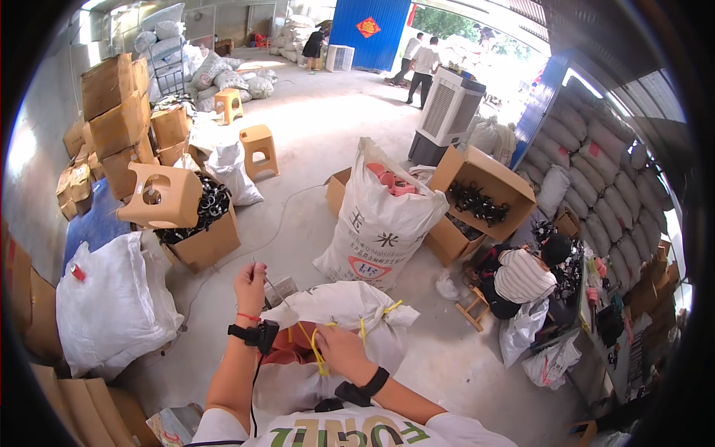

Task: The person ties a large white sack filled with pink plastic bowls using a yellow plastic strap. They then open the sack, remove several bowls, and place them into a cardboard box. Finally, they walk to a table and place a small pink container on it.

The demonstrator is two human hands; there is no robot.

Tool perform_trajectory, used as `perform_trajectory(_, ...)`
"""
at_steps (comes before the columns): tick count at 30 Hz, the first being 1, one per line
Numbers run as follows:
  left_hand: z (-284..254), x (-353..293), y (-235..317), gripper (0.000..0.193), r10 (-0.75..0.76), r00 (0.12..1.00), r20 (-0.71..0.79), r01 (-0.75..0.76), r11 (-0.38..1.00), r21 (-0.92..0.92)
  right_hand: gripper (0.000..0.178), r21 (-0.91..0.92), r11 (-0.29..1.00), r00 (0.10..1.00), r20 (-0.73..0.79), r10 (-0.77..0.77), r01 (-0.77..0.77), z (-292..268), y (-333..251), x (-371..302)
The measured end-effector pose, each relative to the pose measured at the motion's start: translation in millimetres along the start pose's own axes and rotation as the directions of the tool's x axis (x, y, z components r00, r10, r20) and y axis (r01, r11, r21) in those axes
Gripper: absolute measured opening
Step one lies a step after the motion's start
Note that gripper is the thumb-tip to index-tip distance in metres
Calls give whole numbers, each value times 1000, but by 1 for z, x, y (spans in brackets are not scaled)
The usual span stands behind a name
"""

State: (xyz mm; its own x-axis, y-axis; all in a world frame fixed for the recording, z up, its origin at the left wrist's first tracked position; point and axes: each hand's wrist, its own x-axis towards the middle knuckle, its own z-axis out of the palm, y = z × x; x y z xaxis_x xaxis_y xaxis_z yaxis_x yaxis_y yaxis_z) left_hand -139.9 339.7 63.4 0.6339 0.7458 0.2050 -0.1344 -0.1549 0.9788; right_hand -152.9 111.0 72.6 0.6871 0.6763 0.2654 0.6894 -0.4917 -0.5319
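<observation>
Below me stands a white woven sack (339, 302), its mouth partly gaping over reddish-brown contents (292, 344). Yellow ties (363, 328) run through its edge. My left hand (251, 287) is raised above the sack's left side, its fingers pinched together. A thin dark sliver shows at those fingertips, too small to name. Bent over the sack's near rim, my right hand (344, 352) has its fingers closed at a yellow tie (319, 349) by the opening. Its fingertips are partly hidden. Both wrists wear black straps, and a cable hangs from the left one.
Ahead stands a taller printed sack (380, 216) with reddish pieces on top. Cartons of black parts (477, 200) lie beyond it; another carton (201, 242) bears a tan stool (159, 195). A bulging white sack (112, 305) is at left. To the right a person (525, 272) sits low.
</observation>
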Motion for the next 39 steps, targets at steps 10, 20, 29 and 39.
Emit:
perform_trajectory(10, 23, -24, 60, 10, 326, 926, 189, -369, 890, 270, 23, 382, 912, 984, -142, -103, 150, 71, 17, 75)
perform_trajectory(20, 5, -60, -80, 34, 50, 927, 373, -35, 998, -47, 22, 633, 774, 991, -95, 90, -10, 62, 8, 152)
perform_trajectory(29, 2, -85, -28, 20, -58, 833, 551, -73, 974, 213, 20, 868, -309, 852, 466, 240, -388, 19, 5, 119)
perform_trajectory(39, -14, -159, 42, 6, 280, 517, 809, -512, 858, 30, 21, 790, -294, 782, 598, 175, -538, -49, -24, -26)
